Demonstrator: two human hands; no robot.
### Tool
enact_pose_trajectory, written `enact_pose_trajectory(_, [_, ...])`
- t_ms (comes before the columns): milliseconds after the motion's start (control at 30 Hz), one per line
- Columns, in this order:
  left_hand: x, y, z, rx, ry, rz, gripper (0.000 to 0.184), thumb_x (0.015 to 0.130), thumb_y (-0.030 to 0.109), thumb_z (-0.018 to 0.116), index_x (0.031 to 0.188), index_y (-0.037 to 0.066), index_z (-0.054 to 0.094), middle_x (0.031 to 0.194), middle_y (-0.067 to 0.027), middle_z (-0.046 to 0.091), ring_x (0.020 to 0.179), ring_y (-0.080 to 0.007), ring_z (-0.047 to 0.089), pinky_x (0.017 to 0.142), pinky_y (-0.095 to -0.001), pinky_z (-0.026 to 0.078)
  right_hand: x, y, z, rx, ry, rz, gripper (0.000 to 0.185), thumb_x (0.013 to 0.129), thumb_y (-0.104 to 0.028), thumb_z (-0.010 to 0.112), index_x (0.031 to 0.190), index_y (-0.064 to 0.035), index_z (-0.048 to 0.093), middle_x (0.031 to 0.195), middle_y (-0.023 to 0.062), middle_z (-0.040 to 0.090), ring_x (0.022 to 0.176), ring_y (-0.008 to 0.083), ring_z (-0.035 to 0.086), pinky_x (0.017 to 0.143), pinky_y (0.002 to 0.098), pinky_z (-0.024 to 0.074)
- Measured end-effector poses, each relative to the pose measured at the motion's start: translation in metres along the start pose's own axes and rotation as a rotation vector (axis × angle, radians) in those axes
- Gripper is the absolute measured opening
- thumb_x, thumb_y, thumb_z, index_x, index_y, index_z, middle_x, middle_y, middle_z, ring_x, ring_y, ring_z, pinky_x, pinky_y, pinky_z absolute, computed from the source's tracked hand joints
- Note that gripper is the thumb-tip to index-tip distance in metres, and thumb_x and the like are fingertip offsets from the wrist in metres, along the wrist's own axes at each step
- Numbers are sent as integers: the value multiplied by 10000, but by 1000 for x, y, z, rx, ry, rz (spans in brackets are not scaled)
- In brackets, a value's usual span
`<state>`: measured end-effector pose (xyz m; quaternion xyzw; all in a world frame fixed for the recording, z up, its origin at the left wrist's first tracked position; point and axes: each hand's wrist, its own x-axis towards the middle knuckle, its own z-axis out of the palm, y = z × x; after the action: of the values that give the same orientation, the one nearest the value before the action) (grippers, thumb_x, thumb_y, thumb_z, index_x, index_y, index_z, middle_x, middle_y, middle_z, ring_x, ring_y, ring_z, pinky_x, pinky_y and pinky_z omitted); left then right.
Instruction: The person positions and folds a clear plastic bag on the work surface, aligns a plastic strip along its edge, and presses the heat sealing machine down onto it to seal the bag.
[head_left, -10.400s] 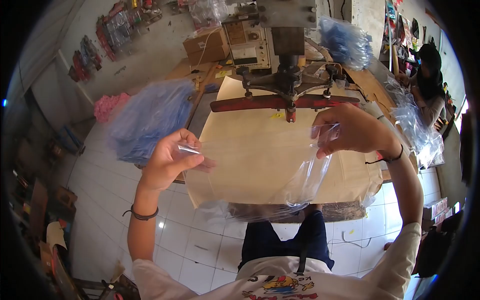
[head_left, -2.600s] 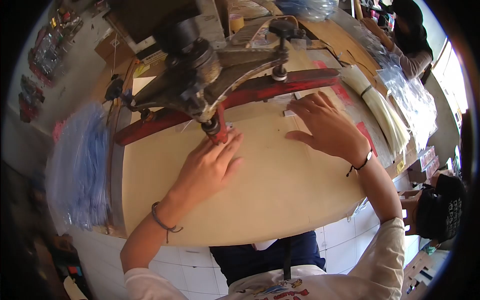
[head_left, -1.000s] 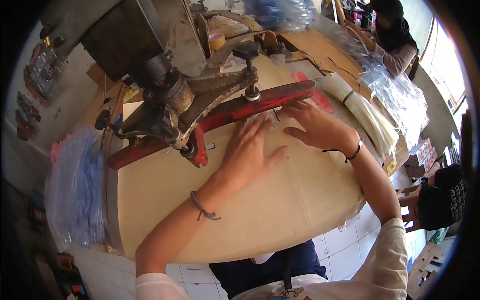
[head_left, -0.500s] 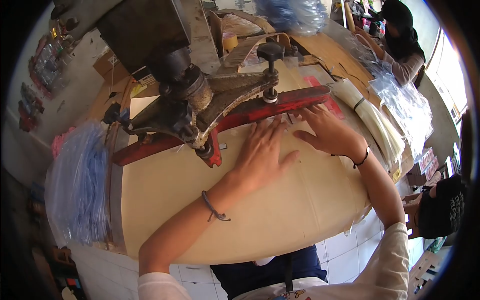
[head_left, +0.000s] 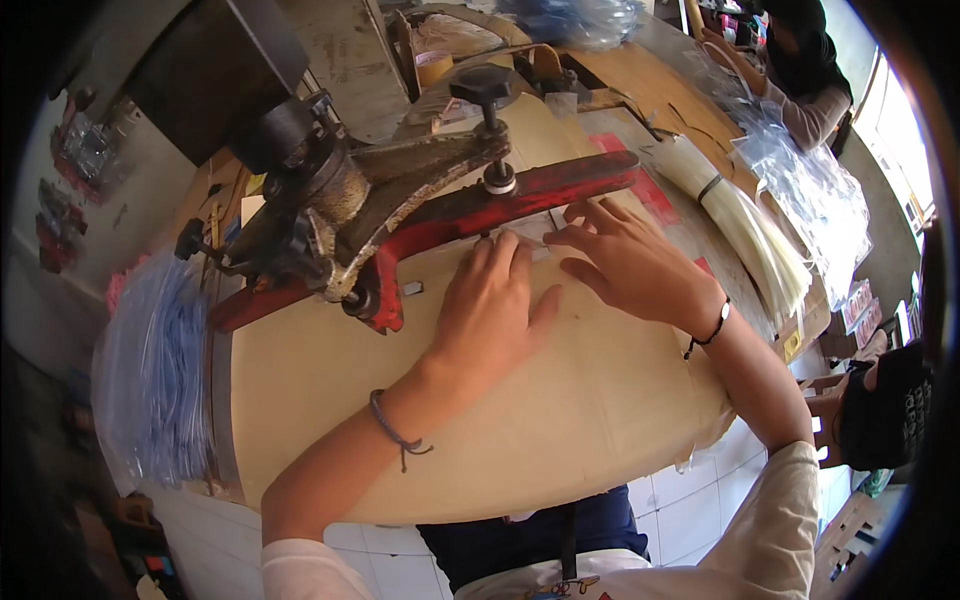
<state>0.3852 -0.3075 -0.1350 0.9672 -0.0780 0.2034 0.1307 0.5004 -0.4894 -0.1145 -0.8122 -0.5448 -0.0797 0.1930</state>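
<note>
My left hand point(head_left: 490, 310) lies palm down on a tan sheet point(head_left: 400, 450), fingers stretched and thumb spread. Its fingertips touch the edge of a clear plastic piece point(head_left: 538, 228), which lies partly beneath a red metal bar point(head_left: 560, 185). Beside it, my right hand point(head_left: 640, 265) is bent over the same plastic, fingers curved and apart, with nothing visible gripped. Above both hands hangs the dark press head point(head_left: 340, 190) that carries the bar. How far the plastic runs under the bar is hidden.
Blue-tinted plastic point(head_left: 160, 370) is piled at the left edge. A bundle of pale strips point(head_left: 740, 220) and clear plastic bags point(head_left: 810, 190) lie at the right. One person point(head_left: 800, 70) sits at the far right; another person's dark cap point(head_left: 885, 410) shows nearer. A tape roll point(head_left: 433, 68) stands behind.
The press and red bar appear farther left in view. My right fingers have drawn back from under the bar and are more curved. My left hand stays flat near the plastic.
</note>
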Motion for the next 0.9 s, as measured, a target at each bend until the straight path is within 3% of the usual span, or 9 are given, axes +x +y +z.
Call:
enact_pose_trajectory(267, [-1,3,4,67,-28,-3,493,927,250,684,1262,-95,575,1186,-220,599,1138,-384,609,955,-465,531,-2,5,10,-53,53,-60,324,953,-212,670,1249,-82,690,1262,147,580,1301,330,474,1109,433,411])
enact_pose_trajectory(433, [1,1,4,77,-32,-3,508,940,284,663,1267,-93,571,1151,-199,607,1112,-369,619,936,-467,539,-1,-7,-3,-86,-54,21,376,974,-227,650,1314,-66,638,1349,163,549,1305,333,473,1119,438,400])
enact_pose_trajectory(567, [0,-1,10,71,-10,6,499,949,300,643,1264,-82,579,1143,-182,596,1086,-352,605,942,-466,521,-1,-4,2,-62,-23,-6,500,988,-256,638,1408,-7,530,1405,201,527,1337,350,453,1145,445,367])
enact_pose_trajectory(667, [-3,-3,14,62,35,22,497,950,305,634,1271,-71,583,1157,-175,586,1103,-342,580,964,-464,498,2,-11,-4,-80,-56,122,575,985,-286,644,1436,29,476,1433,220,511,1381,363,423,1178,448,327])
enact_pose_trajectory(900, [-2,-4,12,5,52,34,503,951,290,624,1321,-50,586,1172,-169,576,1131,-329,554,983,-469,468,5,-8,-3,-15,-83,105,579,980,-295,652,1437,16,479,1462,225,496,1405,369,406,1185,459,314])
